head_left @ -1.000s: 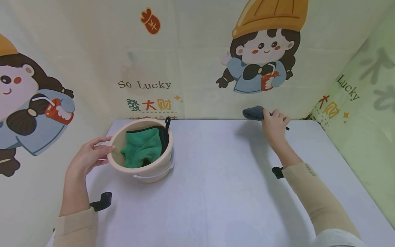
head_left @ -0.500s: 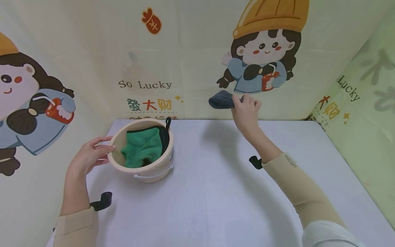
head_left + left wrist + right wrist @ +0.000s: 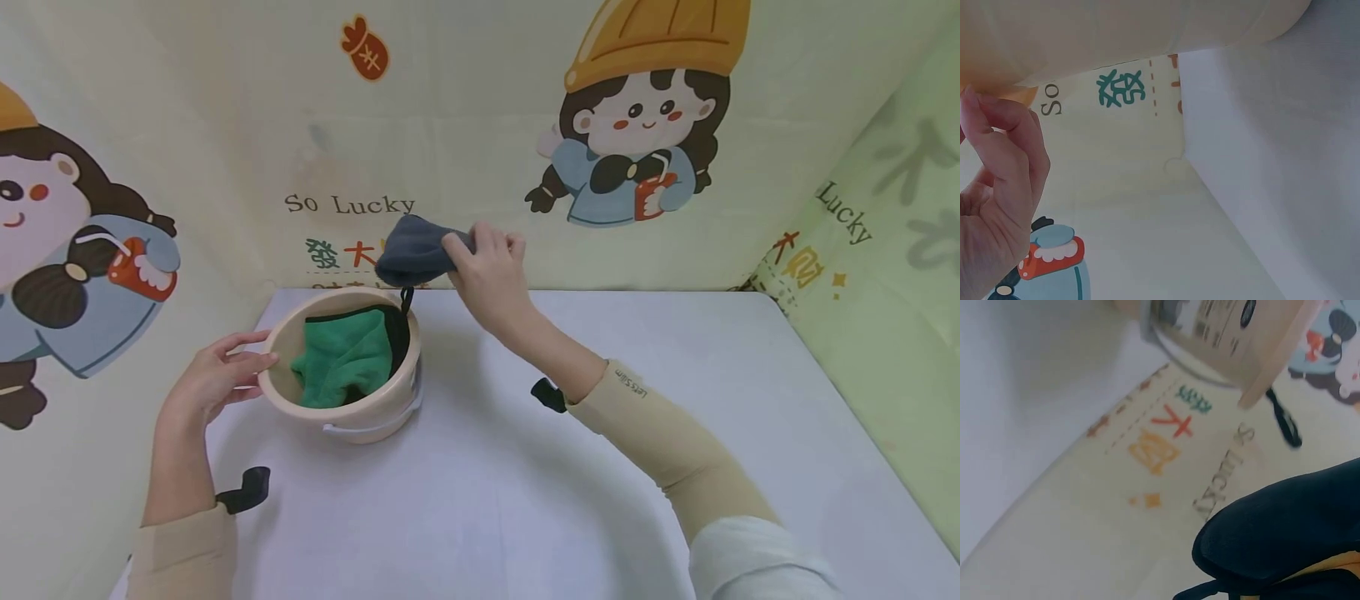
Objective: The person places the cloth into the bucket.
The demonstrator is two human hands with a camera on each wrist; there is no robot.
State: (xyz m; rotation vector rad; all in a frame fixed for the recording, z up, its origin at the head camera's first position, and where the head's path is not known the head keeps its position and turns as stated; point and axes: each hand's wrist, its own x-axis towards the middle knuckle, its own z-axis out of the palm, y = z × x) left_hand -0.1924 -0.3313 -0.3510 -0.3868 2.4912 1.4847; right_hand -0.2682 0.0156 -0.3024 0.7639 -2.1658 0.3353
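A cream bucket (image 3: 287, 354) stands on the left of the table, tilted a little toward me in the head view. My left hand (image 3: 225, 375) holds its left rim, thumb at the edge and fingers along the outside. Inside lies a crumpled green cloth (image 3: 348, 354) with black trim; its black loop (image 3: 407, 300) sticks out over the rim. Above the bucket's back right edge, my right hand (image 3: 491, 275) grips one end of a folded dark blue cloth (image 3: 416, 250). In the right wrist view the blue cloth (image 3: 1285, 519) shows black edging and a yellow-orange inside.
The white table (image 3: 600, 500) runs back to a printed curtain (image 3: 480, 125) with cartoon figures, which also hangs at both sides. A pale carrying handle (image 3: 375, 427) hangs down the bucket's front. Each wrist wears a black camera mount (image 3: 549, 395).
My right hand has carried the dark blue cloth from the back right of the table leftward to the bucket, raising it on the way. The left hand and bucket have stayed put.
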